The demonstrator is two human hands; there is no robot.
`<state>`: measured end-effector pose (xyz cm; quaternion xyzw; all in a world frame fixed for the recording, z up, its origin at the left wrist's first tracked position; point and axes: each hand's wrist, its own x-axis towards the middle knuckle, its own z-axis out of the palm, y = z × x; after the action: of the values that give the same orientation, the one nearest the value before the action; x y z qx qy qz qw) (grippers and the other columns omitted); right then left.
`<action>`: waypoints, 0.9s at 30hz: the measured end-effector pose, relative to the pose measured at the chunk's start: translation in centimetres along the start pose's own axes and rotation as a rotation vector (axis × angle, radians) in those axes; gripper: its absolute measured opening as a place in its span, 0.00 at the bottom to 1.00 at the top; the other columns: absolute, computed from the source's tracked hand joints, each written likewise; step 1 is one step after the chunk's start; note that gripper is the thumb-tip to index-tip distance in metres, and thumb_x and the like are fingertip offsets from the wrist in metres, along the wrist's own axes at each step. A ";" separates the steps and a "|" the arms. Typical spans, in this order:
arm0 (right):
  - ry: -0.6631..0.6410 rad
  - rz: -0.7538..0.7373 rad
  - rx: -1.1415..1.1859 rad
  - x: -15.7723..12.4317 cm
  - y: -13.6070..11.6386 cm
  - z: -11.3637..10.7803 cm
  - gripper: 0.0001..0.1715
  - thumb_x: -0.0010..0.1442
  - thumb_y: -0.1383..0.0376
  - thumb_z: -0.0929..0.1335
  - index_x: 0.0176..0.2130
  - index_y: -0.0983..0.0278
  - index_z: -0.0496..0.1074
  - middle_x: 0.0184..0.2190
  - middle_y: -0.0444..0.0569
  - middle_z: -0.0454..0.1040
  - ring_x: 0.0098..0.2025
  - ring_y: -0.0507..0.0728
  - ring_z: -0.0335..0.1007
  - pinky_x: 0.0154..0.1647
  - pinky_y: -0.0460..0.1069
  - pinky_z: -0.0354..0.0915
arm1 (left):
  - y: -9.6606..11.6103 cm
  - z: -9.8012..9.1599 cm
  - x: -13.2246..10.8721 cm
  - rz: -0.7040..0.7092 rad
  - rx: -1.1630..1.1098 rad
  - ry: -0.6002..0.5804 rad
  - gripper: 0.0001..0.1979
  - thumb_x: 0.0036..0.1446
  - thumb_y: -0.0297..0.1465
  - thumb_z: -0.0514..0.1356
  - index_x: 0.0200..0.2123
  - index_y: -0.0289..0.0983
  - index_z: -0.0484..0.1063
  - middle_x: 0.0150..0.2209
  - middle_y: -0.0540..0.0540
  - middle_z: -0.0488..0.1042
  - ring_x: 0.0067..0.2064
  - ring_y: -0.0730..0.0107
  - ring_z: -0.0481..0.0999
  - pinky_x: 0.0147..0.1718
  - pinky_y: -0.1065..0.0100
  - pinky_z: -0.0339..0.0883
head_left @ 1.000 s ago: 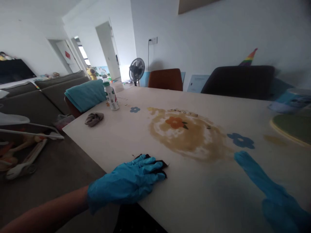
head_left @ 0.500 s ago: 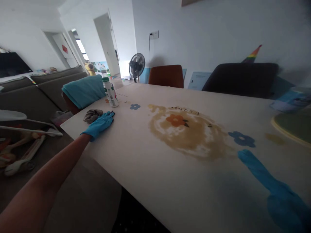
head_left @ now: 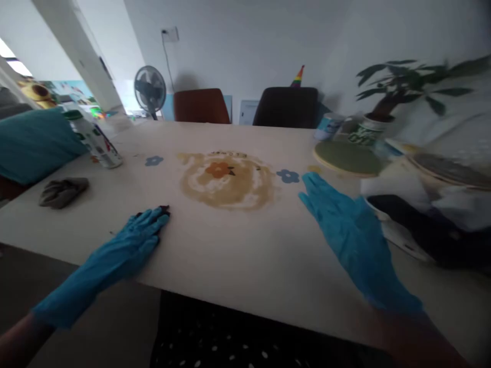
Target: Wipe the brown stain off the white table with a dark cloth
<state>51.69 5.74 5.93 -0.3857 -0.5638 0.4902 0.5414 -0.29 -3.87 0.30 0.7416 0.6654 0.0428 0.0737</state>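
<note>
Head view: gloved left hand (head_left: pixel 142 234), blurred tabletop lettering (head_left: pixel 229 154)

The spill (head_left: pixel 226 179) lies in the middle of the worktop (head_left: pixel 238 255). The left hand (head_left: pixel 130 245) is to its left, near the front edge, with its fingers (head_left: pixel 153 221) on a small cloth (head_left: pixel 164 208). The right hand (head_left: pixel 345 235) is to the right of the spill. A rag (head_left: pixel 61 191) lies far left, with a bottle (head_left: pixel 95 143) behind it. A round mat (head_left: pixel 347 157) sits behind the right hand. A chair (head_left: pixel 201 106) and a second chair (head_left: pixel 287 106) stand side by side behind the worktop.
</note>
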 end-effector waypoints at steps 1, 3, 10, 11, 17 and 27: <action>0.045 0.010 0.029 -0.7 -0.5 -0.2 0.36 0.89 0.28 0.66 0.77 0.39 0.85 0.92 0.43 0.71 0.97 0.67 0.58 0.99 0.71 0.60 | 2.2 0.6 0.1 0.083 0.004 -0.008 0.37 0.93 0.41 0.45 0.96 0.49 0.65 0.96 0.44 0.55 0.97 0.49 0.60 0.96 0.35 0.49; 0.103 0.020 0.082 -1.6 -1.7 -0.3 0.41 0.87 0.27 0.66 0.79 0.41 0.85 0.93 0.42 0.70 1.00 0.65 0.49 1.03 0.70 0.48 | 6.6 1.3 0.6 0.244 0.000 -0.032 0.37 0.92 0.41 0.47 0.96 0.47 0.64 0.96 0.42 0.54 0.97 0.45 0.60 0.95 0.34 0.53; 0.166 -0.136 0.113 -2.5 -6.0 -1.1 0.37 0.90 0.34 0.65 0.76 0.48 0.86 0.90 0.44 0.75 0.99 0.64 0.52 1.01 0.69 0.55 | 20.6 2.4 7.1 0.750 -0.072 -0.126 0.37 0.93 0.37 0.52 0.98 0.47 0.61 0.98 0.43 0.51 0.98 0.47 0.56 0.97 0.42 0.49; 0.181 -0.151 0.094 -2.7 -6.4 -1.6 0.36 0.91 0.34 0.63 0.75 0.47 0.87 0.90 0.42 0.76 0.99 0.63 0.53 1.00 0.68 0.57 | 22.7 2.7 8.4 0.815 -0.092 -0.139 0.37 0.93 0.38 0.52 0.98 0.45 0.61 0.98 0.41 0.52 0.98 0.46 0.56 0.98 0.41 0.48; 0.238 -0.133 -0.234 -3.8 -8.4 -5.4 0.54 0.86 0.25 0.53 0.89 0.43 0.74 0.95 0.37 0.66 1.00 0.63 0.50 0.98 0.71 0.63 | 37.7 4.9 13.9 1.103 -0.147 -0.283 0.38 0.93 0.43 0.51 0.97 0.41 0.61 0.98 0.38 0.54 0.98 0.40 0.56 0.97 0.36 0.46; 0.284 -0.090 -0.427 -7.1 -9.6 -8.2 0.55 0.86 0.26 0.49 0.91 0.39 0.71 0.94 0.33 0.66 1.00 0.65 0.49 0.97 0.74 0.65 | 41.5 3.7 10.4 1.335 -0.212 -0.276 0.33 0.94 0.41 0.55 0.92 0.42 0.71 0.96 0.39 0.62 0.96 0.43 0.62 0.96 0.35 0.53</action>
<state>61.56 -2.18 13.08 -0.5307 -0.5895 0.2762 0.5428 42.17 1.96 3.21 0.9801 0.0427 0.0489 0.1877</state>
